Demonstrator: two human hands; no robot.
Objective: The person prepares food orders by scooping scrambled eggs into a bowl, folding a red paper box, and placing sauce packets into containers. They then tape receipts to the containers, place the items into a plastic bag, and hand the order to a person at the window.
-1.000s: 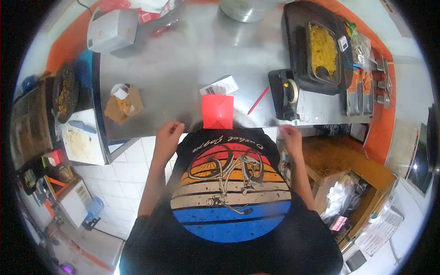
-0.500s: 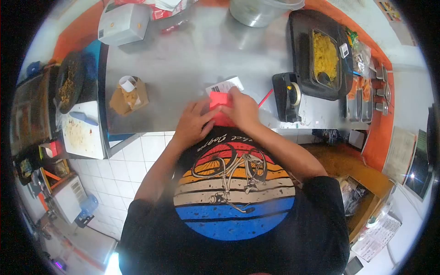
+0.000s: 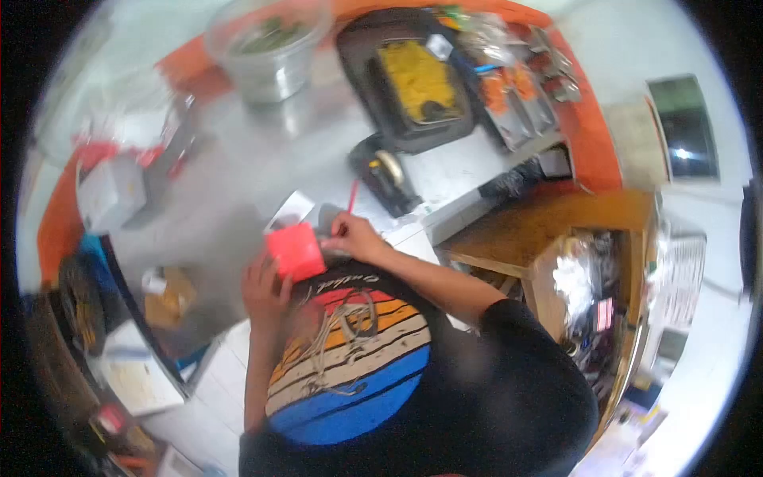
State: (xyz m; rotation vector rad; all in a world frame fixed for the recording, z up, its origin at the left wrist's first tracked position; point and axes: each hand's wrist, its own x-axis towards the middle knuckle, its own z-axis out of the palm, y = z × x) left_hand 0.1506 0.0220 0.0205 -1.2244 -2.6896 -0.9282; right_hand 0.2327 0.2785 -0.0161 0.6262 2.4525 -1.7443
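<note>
We see a red square packet (image 3: pixel 296 251) at the near edge of the steel tabletop (image 3: pixel 214 199), with a person's two bare hands around it. The left hand (image 3: pixel 266 288) has its fingers spread against the packet's near left side; blur keeps us from telling whether it grips. The right hand (image 3: pixel 354 237) is narrow, fingers curled at the packet's right side, and we cannot tell whether it holds anything. Just beyond the packet we find a white card (image 3: pixel 292 209), then a red pencil (image 3: pixel 353 196) and a black tape dispenser (image 3: pixel 385 176) to the right. A clear plastic tub (image 3: pixel 274 75) stands by the far edge.
</note>
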